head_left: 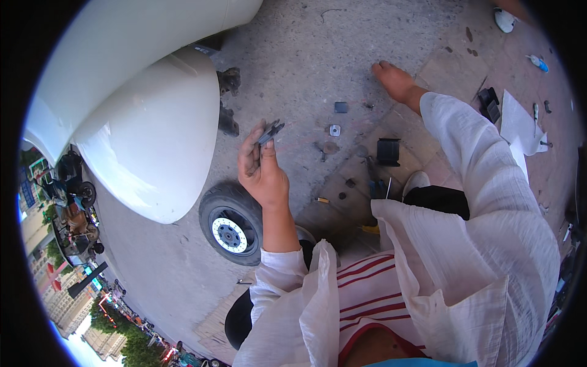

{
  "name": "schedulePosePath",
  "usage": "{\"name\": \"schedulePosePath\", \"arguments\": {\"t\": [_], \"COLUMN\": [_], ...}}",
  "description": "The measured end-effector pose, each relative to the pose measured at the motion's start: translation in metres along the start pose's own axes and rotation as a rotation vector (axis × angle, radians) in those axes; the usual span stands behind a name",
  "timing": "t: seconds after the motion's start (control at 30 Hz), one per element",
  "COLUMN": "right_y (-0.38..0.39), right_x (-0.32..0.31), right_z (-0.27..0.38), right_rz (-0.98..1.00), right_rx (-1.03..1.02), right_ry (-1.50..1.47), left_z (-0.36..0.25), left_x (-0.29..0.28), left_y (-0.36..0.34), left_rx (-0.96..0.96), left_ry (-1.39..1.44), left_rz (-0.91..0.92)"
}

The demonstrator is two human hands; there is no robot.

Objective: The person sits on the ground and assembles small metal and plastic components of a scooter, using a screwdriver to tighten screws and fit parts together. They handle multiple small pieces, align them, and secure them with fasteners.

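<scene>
My left hand [263, 168], raised in front of me, is closed on a small dark grey metal piece [269, 131] that looks like a pair of brake pads, pinched between thumb and fingers. Below and beside that wrist lies a black-tyred wheel [208, 220] with a silver brake disc [228, 235]. My right hand [396, 81] reaches out over the pavement to the far right; its fingers are foreshortened and partly hidden. Between the two hands, a small dark flat block [341, 107] and a square metal piece [334, 130] lie on the ground.
A large white body panel [153, 134] curves across the left. Near my feet lie a black tray-like part [388, 151] and a yellow-handled tool [370, 229]. To the right are a black part [488, 104], a white sheet [520, 122] and a blue-and-white tube [538, 62]. Parked scooters [76, 208] stand at far left.
</scene>
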State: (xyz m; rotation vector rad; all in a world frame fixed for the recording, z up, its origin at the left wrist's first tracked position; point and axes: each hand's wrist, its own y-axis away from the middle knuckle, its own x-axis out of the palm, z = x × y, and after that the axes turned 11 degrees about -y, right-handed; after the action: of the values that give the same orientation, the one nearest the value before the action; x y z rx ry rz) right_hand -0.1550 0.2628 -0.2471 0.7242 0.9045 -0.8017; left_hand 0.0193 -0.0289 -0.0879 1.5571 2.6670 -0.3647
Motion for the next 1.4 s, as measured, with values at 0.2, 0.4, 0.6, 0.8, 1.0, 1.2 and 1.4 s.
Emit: {"name": "schedulePosePath", "arguments": {"t": [0.2, 0.4, 0.6, 0.8, 1.0, 1.2, 1.4], "right_y": [0.004, -0.042, -0.156, -0.196, -0.166, -0.125, -0.107], "right_x": [-0.009, -0.041, 0.003, -0.003, -0.041, -0.05, -0.045], "right_z": [0.006, 0.094, 0.213, 0.235, 0.215, 0.227, 0.235], "right_rz": [0.257, 0.38, -0.054, 0.205, 0.62, 1.009, 1.009], "right_rx": [0.138, 0.117, -0.431, -0.459, -0.288, -0.009, 0.072], "right_ry": [0.125, 0.111, -0.753, -0.926, -1.116, -1.519, -1.771], "left_z": [0.009, 0.012, 0.009, -0.007, -0.014, -0.033, -0.044], "left_x": [-0.004, -0.014, -0.033, -0.041, -0.043, -0.027, -0.033], "left_y": [-0.003, 0.002, 0.015, 0.027, 0.025, 0.011, -0.002], "left_rx": [-0.023, -0.135, -0.216, -0.267, -0.298, -0.304, -0.313], "left_ry": [-0.083, -0.082, -0.173, -0.199, -0.182, 0.002, 0.054], "left_rz": [-0.019, -0.094, -0.116, -0.15, -0.194, -0.256, -0.337]}}
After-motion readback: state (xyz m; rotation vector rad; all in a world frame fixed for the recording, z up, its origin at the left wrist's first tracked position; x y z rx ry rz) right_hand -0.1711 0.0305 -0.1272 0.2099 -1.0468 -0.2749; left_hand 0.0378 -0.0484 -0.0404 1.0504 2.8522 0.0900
